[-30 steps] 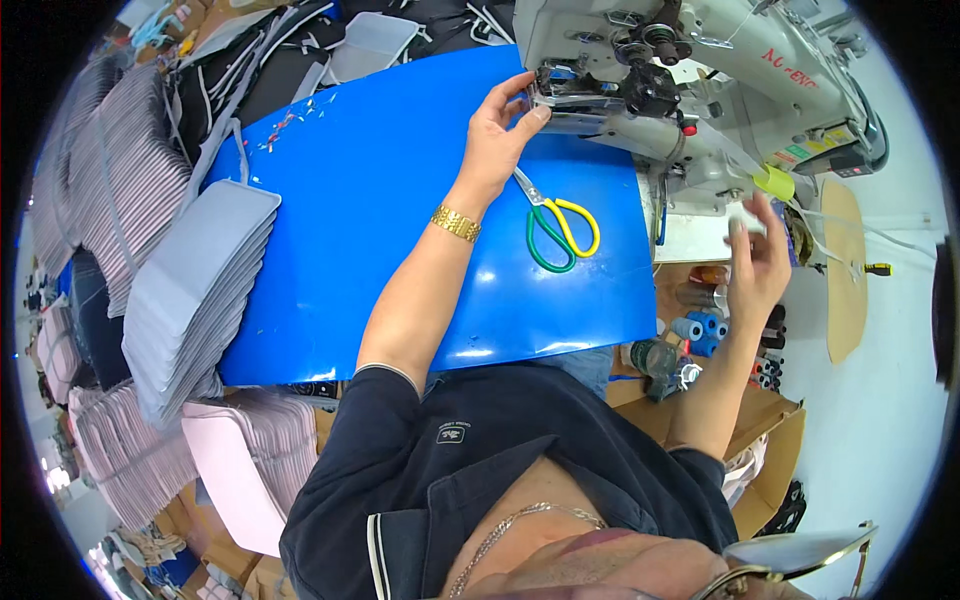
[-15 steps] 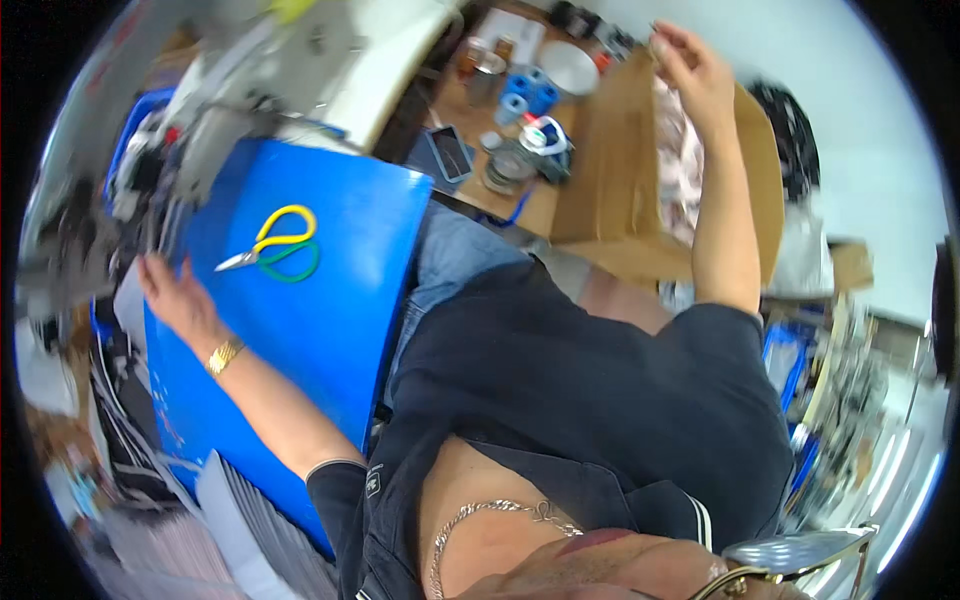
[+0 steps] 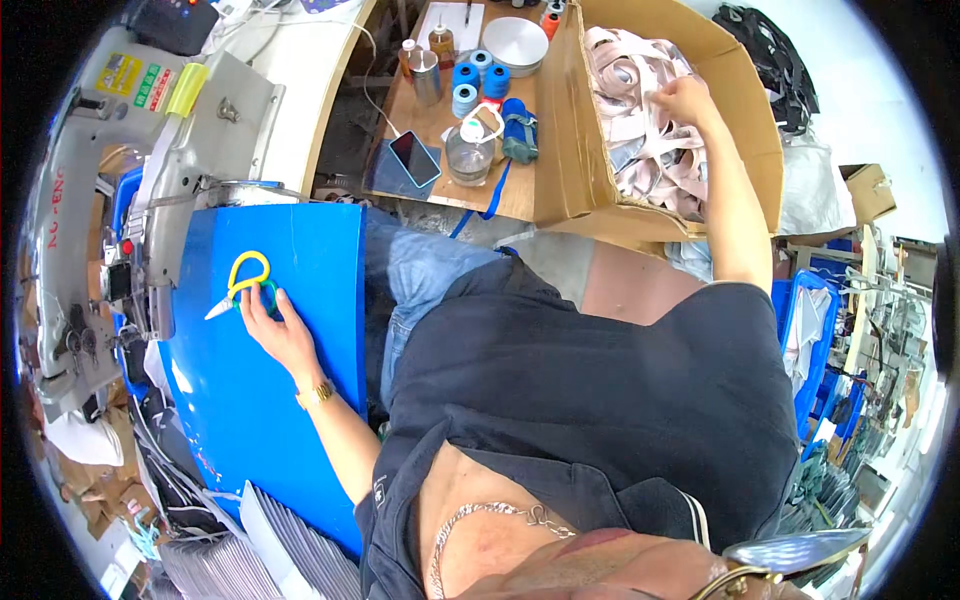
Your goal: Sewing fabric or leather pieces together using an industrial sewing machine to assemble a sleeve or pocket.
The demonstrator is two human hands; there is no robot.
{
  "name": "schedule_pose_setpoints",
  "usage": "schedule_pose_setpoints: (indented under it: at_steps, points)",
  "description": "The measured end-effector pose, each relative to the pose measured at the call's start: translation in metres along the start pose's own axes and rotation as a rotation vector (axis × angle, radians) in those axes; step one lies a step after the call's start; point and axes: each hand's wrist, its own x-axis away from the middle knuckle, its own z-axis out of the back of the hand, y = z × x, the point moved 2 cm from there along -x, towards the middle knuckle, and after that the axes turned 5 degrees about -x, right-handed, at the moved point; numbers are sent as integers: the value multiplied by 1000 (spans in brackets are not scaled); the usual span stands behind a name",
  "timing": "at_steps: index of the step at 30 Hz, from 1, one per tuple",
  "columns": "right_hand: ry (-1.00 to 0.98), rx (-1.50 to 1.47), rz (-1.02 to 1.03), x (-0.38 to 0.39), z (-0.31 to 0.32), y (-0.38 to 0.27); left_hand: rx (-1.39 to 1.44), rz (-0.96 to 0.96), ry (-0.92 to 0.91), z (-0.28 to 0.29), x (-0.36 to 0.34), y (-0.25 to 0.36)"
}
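My left hand (image 3: 280, 335) lies over the blue work surface (image 3: 270, 420), its fingers stretched out and the thumb apart. The fingertips reach the green handle of a pair of scissors (image 3: 248, 270), which has one yellow handle loop and a short pointed blade. My fingers partly cover the green loop. At the upper right, my right hand (image 3: 687, 102) is inside a cardboard box (image 3: 572, 130). Its fingers are drawn together at a pale pink fabric strip (image 3: 650, 125), one of a tangled heap that fills the box.
A grey sewing machine (image 3: 190, 150) stands left of the blue surface. On a wooden table (image 3: 400, 115) are thread spools (image 3: 466, 98), a clear jar (image 3: 470, 155), a phone (image 3: 414, 158) and bottles. Stacked grey pieces (image 3: 290, 550) lie at the lower left.
My left hand has moved right, from beside the machine to the scissors. My right hand has come down from above the box to the strips inside. The view has shifted and become sharper.
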Motion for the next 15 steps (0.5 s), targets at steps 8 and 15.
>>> schedule_pose_setpoints:
  at_steps: [8,15]
  points:
    - [325,-179,-25,2,-11,11,-65,-36,119,15,15,5]
    - [551,-1288,126,43,129,-106,-56,32,76,14,30,-2]
